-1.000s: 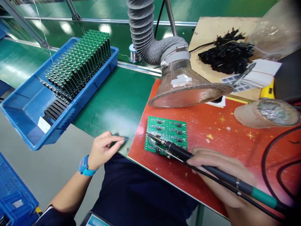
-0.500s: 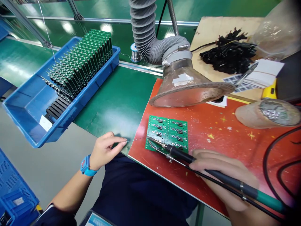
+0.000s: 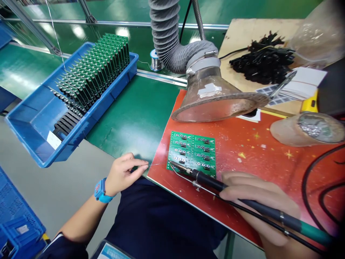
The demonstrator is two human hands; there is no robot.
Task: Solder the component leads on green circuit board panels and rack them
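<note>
A green circuit board (image 3: 192,151) with rows of small parts lies flat on the red mat (image 3: 231,144). My right hand (image 3: 258,198) is closed around a soldering iron (image 3: 212,180), which has a thin metal guide tube along its side. The iron's tip is at the lower left part of the board; whether it touches cannot be made out. Left of the board, my left hand (image 3: 129,171) pinches a thin solder wire (image 3: 154,164) between thumb and fingertips. The wire points toward the iron's tip.
Over the mat hangs a fume extraction hood (image 3: 215,104). A blue bin (image 3: 113,93) of upright boards stands left. A solder spool (image 3: 155,62) is behind. To the right are black cables (image 3: 264,59) and a cup-like holder (image 3: 285,129) with metallic filling.
The iron's tip has moved slightly down along the board's left side. My left hand has shifted a little right and down with the wire.
</note>
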